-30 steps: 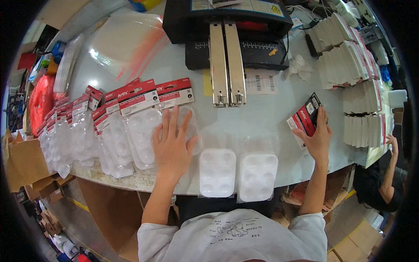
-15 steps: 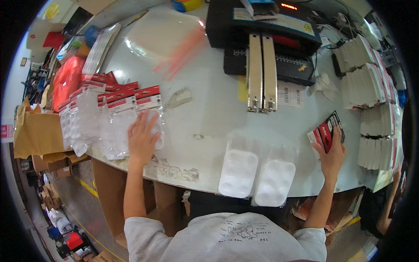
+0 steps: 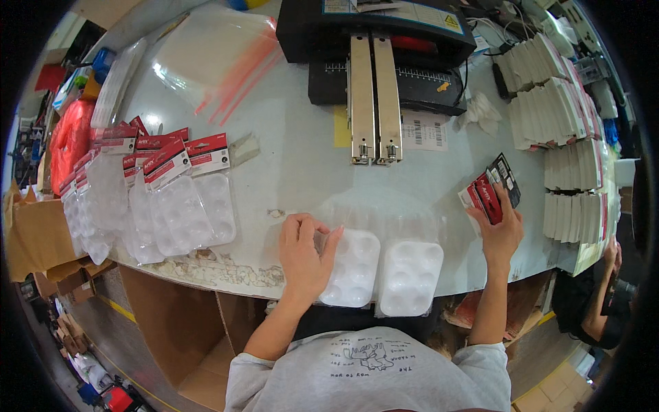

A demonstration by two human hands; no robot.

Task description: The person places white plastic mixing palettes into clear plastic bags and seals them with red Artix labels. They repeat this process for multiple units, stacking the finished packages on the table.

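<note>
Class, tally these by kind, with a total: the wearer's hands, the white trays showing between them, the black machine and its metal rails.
Hands: 2 (left hand, right hand)
Trays: 2 (left tray, right tray)
Machine: 1
Rails: 2 (left rail, right rail)
Total: 7

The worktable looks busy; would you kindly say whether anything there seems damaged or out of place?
Yes: the front edge left of the left hand looks scuffed, unlike the cleaner grey surface. A crumpled white wad beside the black machine seems stray.
</note>
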